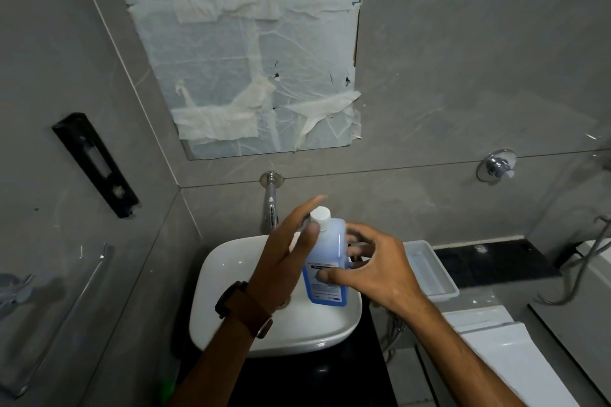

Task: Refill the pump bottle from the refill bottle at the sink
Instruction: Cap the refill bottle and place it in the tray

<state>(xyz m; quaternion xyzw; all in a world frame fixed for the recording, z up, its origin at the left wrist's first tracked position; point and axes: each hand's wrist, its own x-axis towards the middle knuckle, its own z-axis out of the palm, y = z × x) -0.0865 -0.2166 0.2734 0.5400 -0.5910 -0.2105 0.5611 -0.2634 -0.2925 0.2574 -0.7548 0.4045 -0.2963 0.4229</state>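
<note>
- Right hand (373, 269) grips the refill bottle (327, 261) around its lower body, thumb on the label, fingers wrapped behind
- Left hand (287, 251) is spread, its thumb against the bottle's neck just under the white cap (320, 215); a watch (243, 306) sits on that wrist
- The bottle stands roughly upright over the sink (231, 324), toward its right rim, below the tap (271, 205)
- A white tray (433, 271) lies just beyond the sink's right edge

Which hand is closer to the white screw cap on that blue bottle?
Left. The left hand has its thumb right beside the white screw cap; the right hand sits lower, gripping the translucent blue bottle around its label.
</note>
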